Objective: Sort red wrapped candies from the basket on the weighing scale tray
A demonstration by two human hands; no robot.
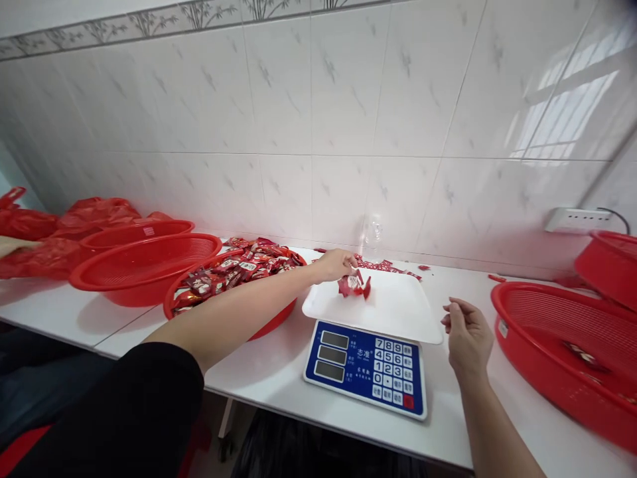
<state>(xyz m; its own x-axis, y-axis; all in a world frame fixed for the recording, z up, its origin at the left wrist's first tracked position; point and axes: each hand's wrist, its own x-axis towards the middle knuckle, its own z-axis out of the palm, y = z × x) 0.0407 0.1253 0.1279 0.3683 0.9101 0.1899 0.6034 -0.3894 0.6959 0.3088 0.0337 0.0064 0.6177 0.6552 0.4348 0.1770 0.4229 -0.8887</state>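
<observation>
My left hand reaches over the back left corner of the white scale tray, fingers closed on a bunch of red candy packets that hang down onto the tray. My right hand hovers at the tray's right edge, fingers loosely curled and holding nothing that I can see. Below the tray is the blue scale keypad. A red basket heaped with red packets sits just left of the scale, under my left forearm.
Two stacked empty red baskets and red plastic bags lie at the left. Another red basket holding a few packets stands right, one more behind it. Loose packets lie by the tiled wall. A socket is mounted right.
</observation>
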